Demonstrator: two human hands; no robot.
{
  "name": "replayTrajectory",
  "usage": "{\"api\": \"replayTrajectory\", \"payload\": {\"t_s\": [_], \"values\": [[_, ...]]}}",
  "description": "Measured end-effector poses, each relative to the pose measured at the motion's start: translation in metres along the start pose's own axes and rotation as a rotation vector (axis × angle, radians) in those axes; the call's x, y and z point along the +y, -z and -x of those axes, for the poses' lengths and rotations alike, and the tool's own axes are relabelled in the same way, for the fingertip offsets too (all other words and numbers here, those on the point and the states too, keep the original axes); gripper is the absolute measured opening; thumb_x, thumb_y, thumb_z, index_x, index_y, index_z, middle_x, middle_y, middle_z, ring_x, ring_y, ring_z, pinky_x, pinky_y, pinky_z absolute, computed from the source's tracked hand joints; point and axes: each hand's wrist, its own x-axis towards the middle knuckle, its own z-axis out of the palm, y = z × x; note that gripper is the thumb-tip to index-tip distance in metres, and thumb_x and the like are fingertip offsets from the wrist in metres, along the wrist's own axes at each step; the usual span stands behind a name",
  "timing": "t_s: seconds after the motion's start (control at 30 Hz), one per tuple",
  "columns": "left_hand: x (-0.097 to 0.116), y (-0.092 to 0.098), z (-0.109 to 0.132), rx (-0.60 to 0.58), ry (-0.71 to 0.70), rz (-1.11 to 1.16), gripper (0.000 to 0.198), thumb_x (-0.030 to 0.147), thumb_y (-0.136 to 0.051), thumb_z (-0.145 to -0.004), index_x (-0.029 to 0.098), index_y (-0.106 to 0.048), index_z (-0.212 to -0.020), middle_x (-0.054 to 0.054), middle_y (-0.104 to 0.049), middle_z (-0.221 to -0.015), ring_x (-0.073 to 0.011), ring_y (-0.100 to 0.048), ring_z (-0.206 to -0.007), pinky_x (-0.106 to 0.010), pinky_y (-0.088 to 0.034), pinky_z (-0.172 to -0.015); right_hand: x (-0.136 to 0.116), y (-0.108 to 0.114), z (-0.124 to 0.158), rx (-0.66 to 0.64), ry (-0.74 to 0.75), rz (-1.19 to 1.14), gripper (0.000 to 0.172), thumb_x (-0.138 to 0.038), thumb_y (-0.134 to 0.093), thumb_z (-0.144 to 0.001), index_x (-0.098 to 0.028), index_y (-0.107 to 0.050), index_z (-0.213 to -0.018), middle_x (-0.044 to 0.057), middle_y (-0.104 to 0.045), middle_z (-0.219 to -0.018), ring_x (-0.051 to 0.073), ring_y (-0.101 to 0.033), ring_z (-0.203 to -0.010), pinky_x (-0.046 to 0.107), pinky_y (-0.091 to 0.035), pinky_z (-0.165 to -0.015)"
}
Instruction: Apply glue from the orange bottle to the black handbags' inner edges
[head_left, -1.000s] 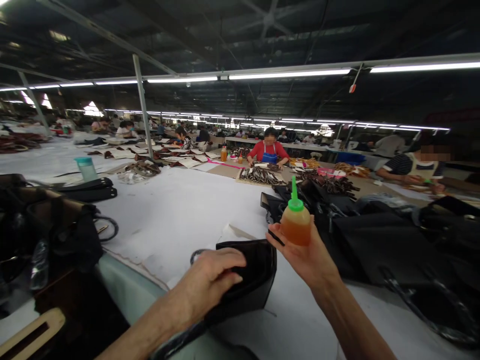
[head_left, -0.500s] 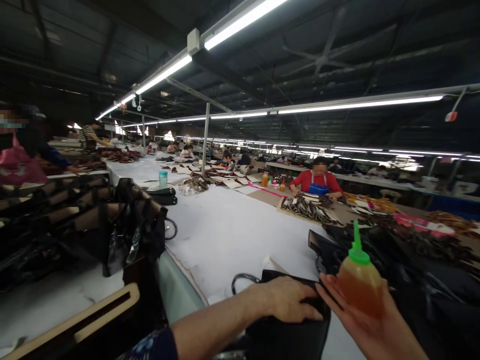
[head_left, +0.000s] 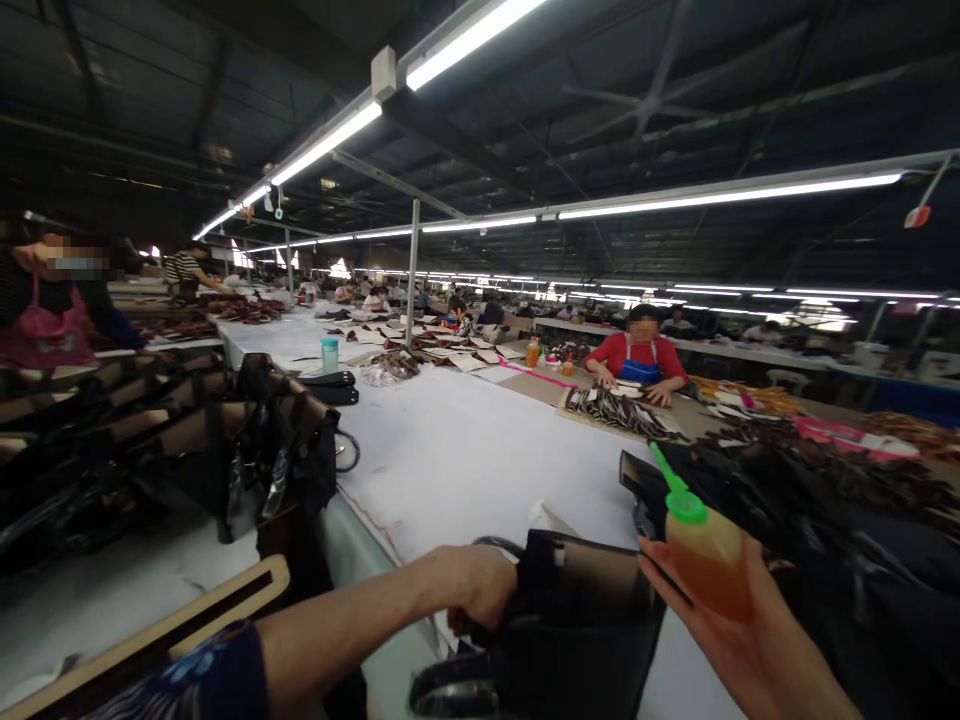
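A black bag (head_left: pixel 581 640) with a tan inside stands at the table's front edge, its upper edge gaping. My left hand (head_left: pixel 484 585) is closed at the bag's left side, fingers curled and partly hidden. Below that hand, a black looped handle (head_left: pixel 454 690) sticks out. In my right hand (head_left: pixel 757 620) rests a squeeze bottle (head_left: pixel 712 565) of amber liquid, its green nozzle tilted left. A thin dark strip (head_left: pixel 667 580) shows along the right fingers; I cannot make out what it is.
Black bags (head_left: pixel 165 430) are heaped on the left, near a slotted tan strip (head_left: pixel 187 625). More black pieces (head_left: pixel 832 560) lie right. A teal-lidded jar (head_left: pixel 329 357) stands on the white table (head_left: pixel 465 450). Across it, a person in red (head_left: pixel 637 360) handles dark strips.
My left hand has moved left from the bag's upper edge to its side and closed, so the tan inside shows. The bottle has tipped left in my right hand.
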Motion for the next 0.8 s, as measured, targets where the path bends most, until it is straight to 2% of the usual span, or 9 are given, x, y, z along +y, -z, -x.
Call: {"api": "replayTrajectory", "payload": {"t_s": [0.03, 0.1, 0.2, 0.3, 0.43, 0.53, 0.63, 0.73, 0.8], "values": [[-0.008, 0.003, 0.020, -0.014, 0.070, -0.025, 0.022, 0.003, -0.052, -0.050, 0.017, -0.047, -0.034, -0.001, -0.044, -0.030, -0.0186, -0.047, -0.031, -0.031, -0.043, -0.043, 0.000, 0.000, 0.000, 0.008, -0.002, 0.004, 0.038, -0.048, -0.054, -0.083, -0.017, -0.064, -0.103, 0.011, -0.067, -0.096, 0.029, -0.060, -0.098, 0.041, -0.053, -0.080], [-0.023, 0.005, 0.064, 0.088, 0.247, 0.009, 0.017, 0.018, -0.051, -0.063, 0.017, -0.052, -0.046, 0.001, -0.046, -0.036, -0.0164, -0.049, -0.035, -0.027, -0.042, -0.043, 0.000, -0.002, 0.002, 0.032, 0.004, 0.015, 0.038, -0.047, -0.050, -0.086, -0.015, -0.064, -0.101, 0.012, -0.067, -0.097, 0.030, -0.059, -0.100, 0.040, -0.054, -0.080], [-0.046, -0.007, 0.110, 0.246, 0.397, 0.246, 0.035, 0.044, -0.042, -0.076, 0.016, -0.053, -0.059, 0.000, -0.051, -0.049, -0.0125, -0.048, -0.039, -0.021, -0.037, -0.039, 0.000, -0.006, 0.007, 0.044, 0.055, 0.037, 0.036, -0.043, -0.047, -0.088, -0.014, -0.064, -0.101, 0.011, -0.066, -0.099, 0.030, -0.058, -0.102, 0.040, -0.054, -0.079], [-0.060, -0.030, 0.120, 0.250, 0.472, 0.469, 0.048, 0.059, -0.040, -0.074, 0.014, -0.053, -0.063, -0.002, -0.052, -0.054, -0.0127, -0.048, -0.042, -0.022, -0.036, -0.038, 0.000, -0.009, 0.010, 0.031, 0.086, 0.057, 0.036, -0.044, -0.045, -0.089, -0.014, -0.063, -0.101, 0.011, -0.066, -0.101, 0.030, -0.058, -0.103, 0.040, -0.054, -0.080], [-0.059, -0.040, 0.109, 0.394, 0.288, 0.676, 0.051, 0.060, -0.046, -0.072, 0.012, -0.062, -0.078, -0.005, -0.060, -0.070, -0.0183, -0.058, -0.068, -0.026, -0.047, -0.058, 0.000, -0.006, 0.008, 0.021, 0.098, 0.077, 0.039, -0.045, -0.043, -0.089, -0.013, -0.063, -0.100, 0.012, -0.067, -0.094, 0.029, -0.059, -0.099, 0.040, -0.053, -0.082], [-0.044, -0.025, 0.105, 0.700, 0.249, 0.610, 0.039, 0.050, -0.050, -0.073, 0.015, -0.065, -0.084, -0.007, -0.062, -0.097, -0.0230, -0.055, -0.092, -0.032, -0.046, -0.079, -0.001, -0.005, 0.007, 0.020, 0.101, 0.083, 0.041, -0.047, -0.042, -0.089, -0.014, -0.064, -0.098, 0.010, -0.068, -0.087, 0.028, -0.063, -0.092, 0.042, -0.052, -0.083], [-0.009, -0.010, 0.098, 1.002, 0.193, 0.359, 0.029, 0.037, -0.049, -0.077, 0.019, -0.062, -0.096, -0.006, -0.057, -0.114, -0.0228, -0.051, -0.104, -0.036, -0.040, -0.092, 0.001, -0.008, 0.009, 0.015, 0.105, 0.078, 0.042, -0.048, -0.042, -0.089, -0.013, -0.065, -0.095, 0.010, -0.068, -0.085, 0.026, -0.064, -0.088, 0.041, -0.051, -0.084], [0.038, -0.005, 0.081, 0.997, 0.107, 0.138, 0.032, 0.026, -0.049, -0.080, 0.020, -0.055, -0.111, -0.006, -0.057, -0.116, -0.0214, -0.050, -0.107, -0.035, -0.038, -0.094, 0.004, -0.009, 0.011, 0.007, 0.108, 0.056, 0.039, -0.046, -0.045, -0.088, -0.014, -0.065, -0.097, 0.011, -0.068, -0.090, 0.027, -0.062, -0.093, 0.041, -0.051, -0.085], [0.062, -0.005, 0.062, 0.911, 0.185, -0.019, 0.037, 0.027, -0.056, -0.077, 0.017, -0.054, -0.113, -0.010, -0.057, -0.116, -0.0259, -0.049, -0.107, -0.039, -0.039, -0.093, 0.005, -0.007, 0.011, 0.006, 0.091, 0.041, 0.037, -0.046, -0.049, -0.087, -0.015, -0.064, -0.100, 0.010, -0.067, -0.097, 0.027, -0.060, -0.099, 0.040, -0.051, -0.085]]}}
